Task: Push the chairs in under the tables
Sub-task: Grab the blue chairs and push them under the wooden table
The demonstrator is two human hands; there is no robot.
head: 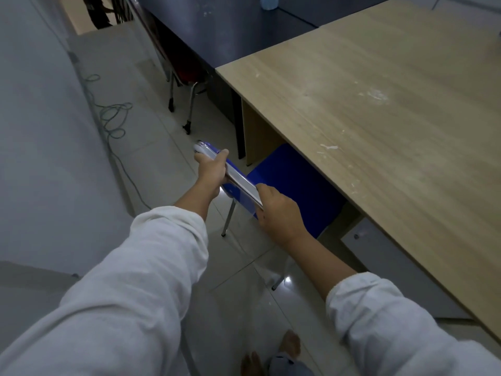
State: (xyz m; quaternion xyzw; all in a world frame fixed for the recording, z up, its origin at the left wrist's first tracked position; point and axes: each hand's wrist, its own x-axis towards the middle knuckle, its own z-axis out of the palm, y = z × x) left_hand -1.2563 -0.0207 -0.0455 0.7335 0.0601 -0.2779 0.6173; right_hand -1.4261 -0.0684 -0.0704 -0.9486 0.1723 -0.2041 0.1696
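Blue chair seat (292, 183) partly hidden beneath wooden worktop (393, 109), red chair (187, 74) mostly hidden under dark worktop (222, 28), bottle (268, 1) cut off at top edge.

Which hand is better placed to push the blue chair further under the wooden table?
Neither alone. The left hand and right hand both grip the blue chair backrest's top rail, one toward each end, so pushing together should keep it straight under the wooden table.
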